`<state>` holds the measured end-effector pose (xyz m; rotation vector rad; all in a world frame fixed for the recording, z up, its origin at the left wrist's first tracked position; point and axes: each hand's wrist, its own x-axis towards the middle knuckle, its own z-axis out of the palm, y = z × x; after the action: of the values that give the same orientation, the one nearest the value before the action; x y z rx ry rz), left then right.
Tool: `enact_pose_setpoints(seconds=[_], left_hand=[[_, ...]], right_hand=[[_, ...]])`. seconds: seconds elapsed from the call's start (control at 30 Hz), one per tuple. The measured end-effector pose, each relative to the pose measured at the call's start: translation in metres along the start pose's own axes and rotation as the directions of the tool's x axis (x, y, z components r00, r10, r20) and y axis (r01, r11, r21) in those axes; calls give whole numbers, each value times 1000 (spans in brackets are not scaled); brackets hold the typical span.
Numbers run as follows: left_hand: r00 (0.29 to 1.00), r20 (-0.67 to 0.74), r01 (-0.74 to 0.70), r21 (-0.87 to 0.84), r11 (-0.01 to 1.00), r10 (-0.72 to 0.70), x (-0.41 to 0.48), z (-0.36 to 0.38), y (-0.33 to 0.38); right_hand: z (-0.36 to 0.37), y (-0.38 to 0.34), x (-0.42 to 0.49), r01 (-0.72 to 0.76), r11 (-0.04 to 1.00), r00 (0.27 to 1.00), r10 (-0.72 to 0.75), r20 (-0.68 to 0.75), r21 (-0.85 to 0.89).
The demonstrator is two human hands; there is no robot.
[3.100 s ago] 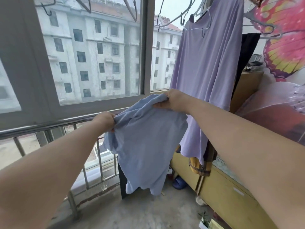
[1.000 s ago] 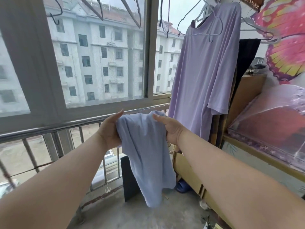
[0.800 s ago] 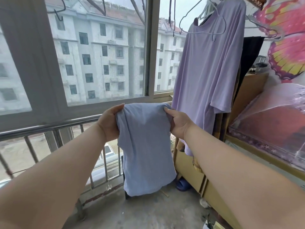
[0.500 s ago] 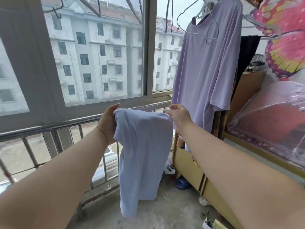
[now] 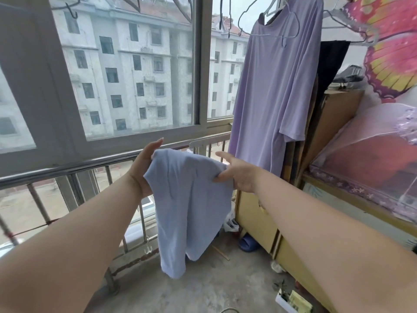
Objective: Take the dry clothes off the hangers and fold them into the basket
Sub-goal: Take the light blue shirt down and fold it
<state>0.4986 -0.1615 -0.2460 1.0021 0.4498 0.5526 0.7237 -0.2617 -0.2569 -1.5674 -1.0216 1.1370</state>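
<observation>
A light blue garment (image 5: 187,204) hangs folded lengthwise in front of me, over the balcony floor. My left hand (image 5: 142,168) holds its upper left edge, fingers behind the cloth. My right hand (image 5: 237,175) pinches its upper right corner between thumb and lower fingers, with the index finger stretched out. A long lilac dress (image 5: 273,86) hangs on a wire hanger (image 5: 286,30) at the upper right. Behind it hangs a black garment (image 5: 329,62). No basket is in view.
A metal railing (image 5: 67,170) and sliding window (image 5: 126,71) run along the left. Yellow cabinets (image 5: 257,220) line the right wall, with a pink mesh cover (image 5: 370,159) and cardboard box (image 5: 334,118) on top. A blue slipper (image 5: 248,243) lies on the concrete floor. Empty hangers (image 5: 225,21) dangle overhead.
The blue garment went from spread wide to folded narrow between my hands. In the last half second my right hand dropped slightly and shifted its grip on the corner.
</observation>
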Motion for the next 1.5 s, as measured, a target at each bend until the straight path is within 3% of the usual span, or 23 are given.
enact_pose_setpoints(seconds=[0.07, 0.17, 0.27, 0.37, 0.5, 0.57, 0.67, 0.77, 0.83, 0.93, 1.03, 1.17, 1.27, 1.33, 1.43, 1.5], left_hand=[[999, -17, 45, 112, 993, -44, 1, -4, -5], [983, -134, 150, 181, 972, -126, 7, -7, -18], [963, -194, 227, 205, 952, -188, 15, -11, -29], [931, -258, 317, 221, 922, -258, 22, -14, -43], [874, -344, 441, 259, 859, -344, 36, -17, -65], [834, -382, 512, 264, 817, -399, 41, -19, -75], [772, -475, 592, 294, 750, -423, 47, -19, -94], [787, -524, 544, 343, 766, -324, 54, -14, -114], [813, -477, 538, 395, 745, -334, 56, -13, -128], [795, -393, 606, 495, 623, -462, 54, -11, -144], [717, -345, 675, 560, 480, -606, 54, -6, -158], [640, -245, 654, 672, 349, -728, 63, -4, -180], [581, -243, 545, 825, 149, -777, 69, 3, -204], [602, -276, 446, 895, 29, -749, 72, 10, -224], [706, -318, 256, 948, -190, -633, 78, 17, -247], [769, -305, 167, 944, -284, -562, 83, 15, -264]], right_hand=[[0, -1, -2, 115, 984, 992, -106, -75, 136], [1, 4, -3, 161, 975, 976, -134, -174, 153], [-3, 15, -4, 106, 984, 980, -128, -153, -142], [-5, 27, -10, 73, 824, 980, -165, -114, -562], [-13, 50, -11, -13, 575, 985, -133, -109, -818], [-16, 62, -8, -42, 453, 990, -103, -99, -890], [-21, 80, -8, -52, 350, 995, -62, -79, -935], [-28, 99, -7, -63, 318, 997, -15, -71, -946], [-32, 113, -7, -42, 261, 999, 12, -41, -965], [-36, 132, -10, -5, 247, 1000, 25, 1, -969], [-39, 153, -13, -50, 328, 998, 44, -38, -943], [-48, 181, -12, -49, 222, 997, 69, -34, -974], [-56, 202, -15, -55, 147, 988, 153, -32, -988], [-58, 216, -18, -71, 156, 973, 229, -34, -985], [-64, 235, -20, -57, 187, 963, 271, -4, -981], [-66, 249, -24, -43, 170, 956, 295, 9, -984]])
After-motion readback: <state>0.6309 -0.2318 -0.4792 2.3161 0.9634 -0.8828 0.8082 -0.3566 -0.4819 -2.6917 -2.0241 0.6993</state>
